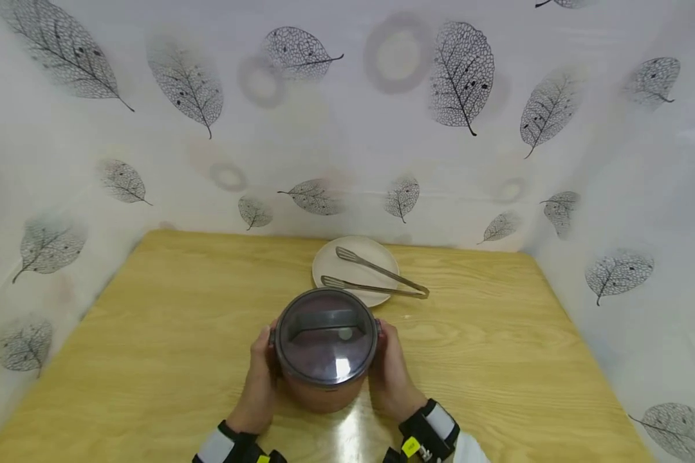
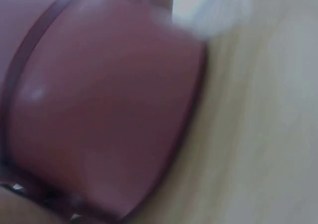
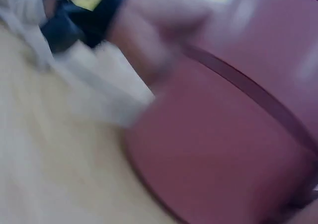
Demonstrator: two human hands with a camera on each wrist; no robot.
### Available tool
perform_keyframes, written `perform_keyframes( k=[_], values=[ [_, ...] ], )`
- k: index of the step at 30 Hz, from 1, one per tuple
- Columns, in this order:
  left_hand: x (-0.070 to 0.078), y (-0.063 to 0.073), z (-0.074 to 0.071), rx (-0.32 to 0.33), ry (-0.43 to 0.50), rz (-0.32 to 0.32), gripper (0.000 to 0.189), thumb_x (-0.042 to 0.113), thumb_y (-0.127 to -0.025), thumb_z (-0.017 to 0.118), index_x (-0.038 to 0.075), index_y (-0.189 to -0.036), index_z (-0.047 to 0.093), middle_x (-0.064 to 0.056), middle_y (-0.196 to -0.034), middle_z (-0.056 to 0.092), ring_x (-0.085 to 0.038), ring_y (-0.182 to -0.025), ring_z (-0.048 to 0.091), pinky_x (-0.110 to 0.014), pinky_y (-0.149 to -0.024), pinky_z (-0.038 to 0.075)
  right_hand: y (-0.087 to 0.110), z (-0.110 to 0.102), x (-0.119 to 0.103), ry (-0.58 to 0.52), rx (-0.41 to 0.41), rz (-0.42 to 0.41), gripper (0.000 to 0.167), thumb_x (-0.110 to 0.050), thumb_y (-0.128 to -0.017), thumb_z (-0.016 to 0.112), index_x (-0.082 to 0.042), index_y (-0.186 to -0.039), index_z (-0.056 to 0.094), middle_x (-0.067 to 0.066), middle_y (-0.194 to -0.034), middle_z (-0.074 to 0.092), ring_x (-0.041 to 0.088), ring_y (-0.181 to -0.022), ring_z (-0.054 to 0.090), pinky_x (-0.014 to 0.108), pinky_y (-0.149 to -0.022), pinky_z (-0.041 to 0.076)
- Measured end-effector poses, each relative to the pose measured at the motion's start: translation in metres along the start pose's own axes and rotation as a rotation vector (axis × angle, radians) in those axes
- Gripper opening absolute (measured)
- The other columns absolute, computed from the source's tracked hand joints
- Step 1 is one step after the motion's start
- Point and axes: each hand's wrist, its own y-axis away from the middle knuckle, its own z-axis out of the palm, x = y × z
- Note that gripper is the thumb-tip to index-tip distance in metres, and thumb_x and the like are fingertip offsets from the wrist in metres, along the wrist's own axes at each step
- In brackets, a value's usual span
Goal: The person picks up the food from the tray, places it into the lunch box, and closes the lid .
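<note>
A reddish-pink lidded pot (image 1: 324, 395) stands upright between my two hands at the front middle of the table. Its see-through lid (image 1: 313, 360) has a dark rim and a bar handle across the top. My left hand (image 1: 258, 389) grips the pot at its left side handle. On the opposite side, my right hand (image 1: 395, 379) holds the other handle; most of the fingers of both hands are hidden by the pot. Both wrist views are blurred and largely filled by the pot's side wall (image 2: 114, 95), its dark bottom edge close over the wood.
Just behind the pot lies a white plate (image 1: 323, 260), partly covered by it in the head view. Metal tongs (image 1: 382, 271) rest spread across the plate, their bent end past its right rim. Leaf-patterned sheeting (image 1: 359, 148) surrounds the wooden table (image 1: 179, 308) at back and sides.
</note>
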Motion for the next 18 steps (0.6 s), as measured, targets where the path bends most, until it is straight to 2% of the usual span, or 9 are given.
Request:
perform_keyframes(
  k=[2,4,6,9,12,18],
  values=[
    [0.004,0.000,-0.003,-0.010,-0.048,0.006,0.059,0.056,-0.105,0.011,0.029,-0.151,0.037,0.006,-0.155,0.037,-0.016,-0.146,0.027,-0.052,-0.119,0.009,-0.001,-0.003,-0.006,0.068,-0.050,-0.016,0.046,-0.049,-0.106,0.029,-0.024,-0.119,0.066,-0.013,-0.116,0.068,0.006,-0.113,0.058,0.026,-0.102,0.041],
    [0.005,-0.001,-0.003,-0.037,-0.113,0.062,0.056,0.050,-0.107,0.011,0.029,-0.152,0.036,0.006,-0.155,0.038,-0.015,-0.146,0.029,-0.048,-0.120,0.013,0.000,-0.003,-0.010,0.154,-0.100,-0.091,0.053,-0.049,-0.107,0.025,-0.018,-0.131,0.061,-0.011,-0.122,0.065,0.007,-0.119,0.057,0.026,-0.103,0.042],
    [0.004,-0.003,0.001,-0.033,-0.141,0.112,0.053,0.045,-0.107,0.011,0.029,-0.151,0.037,0.004,-0.154,0.041,-0.014,-0.145,0.032,-0.037,-0.119,0.020,0.001,0.000,-0.011,0.199,-0.108,-0.170,0.057,-0.049,-0.107,0.025,-0.014,-0.138,0.055,-0.011,-0.128,0.062,0.007,-0.124,0.053,0.024,-0.105,0.040],
    [0.000,-0.006,0.009,0.016,-0.177,0.154,0.052,0.042,-0.107,0.011,0.029,-0.149,0.038,0.004,-0.150,0.044,-0.012,-0.143,0.035,-0.023,-0.114,0.028,0.002,0.007,-0.009,0.215,-0.071,-0.245,0.054,-0.045,-0.108,0.024,-0.011,-0.133,0.058,-0.008,-0.124,0.062,0.007,-0.125,0.051,0.022,-0.107,0.038],
    [-0.003,-0.007,0.012,0.074,-0.168,0.139,0.052,0.046,-0.106,0.012,0.030,-0.146,0.041,0.005,-0.148,0.046,-0.010,-0.142,0.036,-0.019,-0.111,0.028,0.002,0.010,-0.007,0.206,-0.030,-0.258,0.051,-0.042,-0.108,0.023,-0.015,-0.132,0.059,-0.009,-0.125,0.061,0.007,-0.125,0.051,0.021,-0.107,0.038],
    [-0.002,-0.009,0.006,0.047,-0.197,0.145,0.054,0.045,-0.107,0.012,0.027,-0.146,0.044,0.002,-0.145,0.050,-0.014,-0.139,0.041,-0.023,-0.111,0.030,0.000,0.006,-0.007,0.259,-0.058,-0.232,0.057,-0.045,-0.108,0.021,-0.009,-0.135,0.057,-0.005,-0.128,0.059,0.009,-0.129,0.047,0.021,-0.109,0.034]
  ],
)
